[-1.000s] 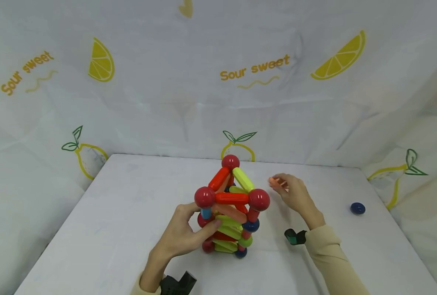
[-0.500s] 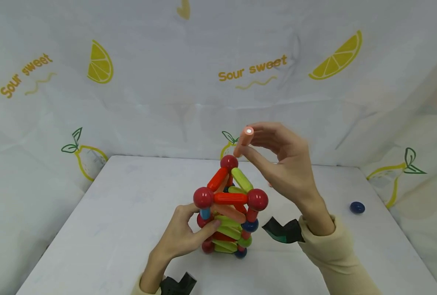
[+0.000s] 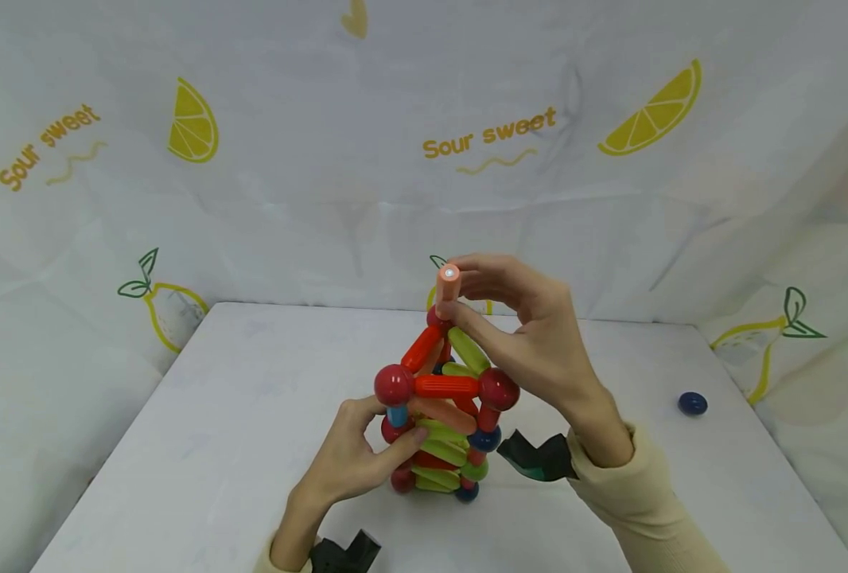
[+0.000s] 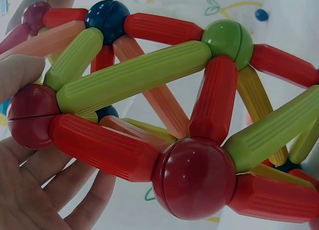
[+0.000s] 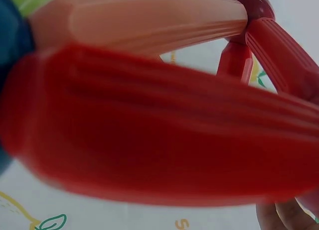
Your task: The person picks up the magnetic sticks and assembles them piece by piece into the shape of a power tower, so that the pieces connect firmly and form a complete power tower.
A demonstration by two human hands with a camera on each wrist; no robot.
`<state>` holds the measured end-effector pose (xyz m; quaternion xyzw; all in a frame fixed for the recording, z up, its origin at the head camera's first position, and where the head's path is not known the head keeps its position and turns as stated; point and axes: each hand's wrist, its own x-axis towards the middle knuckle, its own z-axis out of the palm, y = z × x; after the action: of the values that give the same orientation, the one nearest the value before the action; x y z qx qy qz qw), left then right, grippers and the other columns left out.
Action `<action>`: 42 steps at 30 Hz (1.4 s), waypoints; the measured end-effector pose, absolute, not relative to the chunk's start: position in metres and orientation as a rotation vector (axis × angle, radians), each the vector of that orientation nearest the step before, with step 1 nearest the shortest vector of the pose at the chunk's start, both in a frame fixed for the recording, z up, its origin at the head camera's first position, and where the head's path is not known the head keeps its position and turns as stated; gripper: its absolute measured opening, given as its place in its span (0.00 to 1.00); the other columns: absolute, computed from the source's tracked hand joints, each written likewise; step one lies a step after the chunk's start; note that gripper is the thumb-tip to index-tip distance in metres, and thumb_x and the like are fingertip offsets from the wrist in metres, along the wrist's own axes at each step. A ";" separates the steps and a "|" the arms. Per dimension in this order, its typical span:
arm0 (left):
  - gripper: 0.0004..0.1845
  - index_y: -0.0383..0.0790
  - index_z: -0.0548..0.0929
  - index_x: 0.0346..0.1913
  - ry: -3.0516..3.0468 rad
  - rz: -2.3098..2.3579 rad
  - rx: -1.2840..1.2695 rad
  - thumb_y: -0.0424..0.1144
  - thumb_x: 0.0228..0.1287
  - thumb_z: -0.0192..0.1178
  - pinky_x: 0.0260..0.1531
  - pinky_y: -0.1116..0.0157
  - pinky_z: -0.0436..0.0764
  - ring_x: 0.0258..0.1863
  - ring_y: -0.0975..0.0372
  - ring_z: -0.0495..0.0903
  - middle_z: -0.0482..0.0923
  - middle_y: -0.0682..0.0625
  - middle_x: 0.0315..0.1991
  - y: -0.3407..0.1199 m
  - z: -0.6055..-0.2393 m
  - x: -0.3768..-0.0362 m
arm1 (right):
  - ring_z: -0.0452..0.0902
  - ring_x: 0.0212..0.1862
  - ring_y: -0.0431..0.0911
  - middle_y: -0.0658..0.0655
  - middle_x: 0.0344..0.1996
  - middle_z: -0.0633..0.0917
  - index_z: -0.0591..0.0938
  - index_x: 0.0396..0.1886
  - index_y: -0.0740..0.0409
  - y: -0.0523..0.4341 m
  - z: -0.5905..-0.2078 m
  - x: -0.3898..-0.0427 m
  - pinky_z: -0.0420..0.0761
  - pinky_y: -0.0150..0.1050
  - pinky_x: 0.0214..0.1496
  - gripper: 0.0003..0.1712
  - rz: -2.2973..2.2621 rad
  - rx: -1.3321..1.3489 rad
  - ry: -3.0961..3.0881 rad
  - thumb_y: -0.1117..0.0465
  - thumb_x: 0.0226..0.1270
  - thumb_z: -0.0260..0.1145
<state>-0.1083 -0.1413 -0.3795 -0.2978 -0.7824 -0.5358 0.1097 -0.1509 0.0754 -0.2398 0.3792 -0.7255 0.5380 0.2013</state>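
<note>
Setting a peach-coloured plastic rod (image 3: 448, 290) upright on the top red ball (image 3: 434, 317) of the tower of coloured plastic rods and balls (image 3: 441, 414).

The right hand (image 3: 531, 338), half a second ago holding the rod tilted and clear above the tower, has come down and left, its grip clamped on the rod between thumb and fingertips, the rod's lower end now meeting the top ball. The left hand (image 3: 355, 461) has not shifted, its grip curled round the tower's lower left side on the white surface (image 3: 238, 414). The small dark blue ball (image 3: 692, 403) lies where it was, well apart at the right. The right hand hides the top ball's right side; the right wrist view is a close blur of red and peach rods.
</note>
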 end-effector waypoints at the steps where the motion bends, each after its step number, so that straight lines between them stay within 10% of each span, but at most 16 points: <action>1: 0.14 0.46 0.85 0.52 -2.301 -1.574 -0.874 0.35 0.63 0.68 0.51 0.61 0.85 0.42 0.66 0.87 0.91 0.52 0.40 -0.142 -0.380 -0.108 | 0.88 0.47 0.41 0.59 0.40 0.90 0.82 0.56 0.65 0.076 -0.241 -0.151 0.86 0.37 0.55 0.25 1.490 1.060 -2.026 0.77 0.57 0.74; 8: 0.14 0.44 0.85 0.51 -2.308 -1.559 -0.871 0.35 0.63 0.68 0.52 0.60 0.85 0.42 0.65 0.87 0.91 0.51 0.40 -0.143 -0.380 -0.109 | 0.85 0.50 0.38 0.50 0.47 0.89 0.82 0.58 0.67 0.104 -0.266 -0.178 0.82 0.30 0.59 0.20 1.422 0.811 -2.051 0.74 0.66 0.66; 15: 0.14 0.45 0.85 0.51 -2.319 -1.572 -0.856 0.35 0.63 0.68 0.51 0.61 0.84 0.42 0.66 0.87 0.91 0.52 0.40 -0.143 -0.380 -0.109 | 0.80 0.57 0.66 0.71 0.55 0.85 0.81 0.60 0.68 0.158 -0.359 -0.229 0.79 0.64 0.59 0.20 0.975 0.460 -2.589 0.68 0.70 0.64; 20: 0.13 0.45 0.85 0.51 -2.308 -1.591 -0.863 0.35 0.63 0.68 0.51 0.61 0.84 0.42 0.66 0.86 0.91 0.52 0.39 -0.142 -0.380 -0.109 | 0.74 0.64 0.71 0.75 0.60 0.80 0.78 0.65 0.69 0.182 -0.408 -0.236 0.75 0.68 0.63 0.23 0.802 0.265 -3.004 0.69 0.71 0.59; 33: 0.15 0.45 0.84 0.52 -2.302 -1.581 -0.867 0.34 0.63 0.68 0.52 0.60 0.84 0.42 0.66 0.86 0.91 0.52 0.40 -0.142 -0.379 -0.109 | 0.77 0.42 0.61 0.71 0.44 0.82 0.86 0.50 0.67 0.197 -0.451 -0.232 0.83 0.60 0.40 0.14 0.629 0.307 -2.999 0.65 0.68 0.70; 42: 0.15 0.45 0.84 0.52 -2.300 -1.572 -0.865 0.34 0.62 0.69 0.52 0.59 0.85 0.43 0.65 0.87 0.91 0.52 0.41 -0.142 -0.380 -0.109 | 0.85 0.37 0.54 0.64 0.42 0.91 0.87 0.53 0.64 0.183 -0.405 -0.218 0.82 0.37 0.35 0.16 0.907 0.431 -2.766 0.62 0.69 0.70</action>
<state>-0.1091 -0.1424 -0.3804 -0.2946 -0.7835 -0.5355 0.1122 -0.2183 0.1830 -0.4050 0.1457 -0.9354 0.3066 0.0992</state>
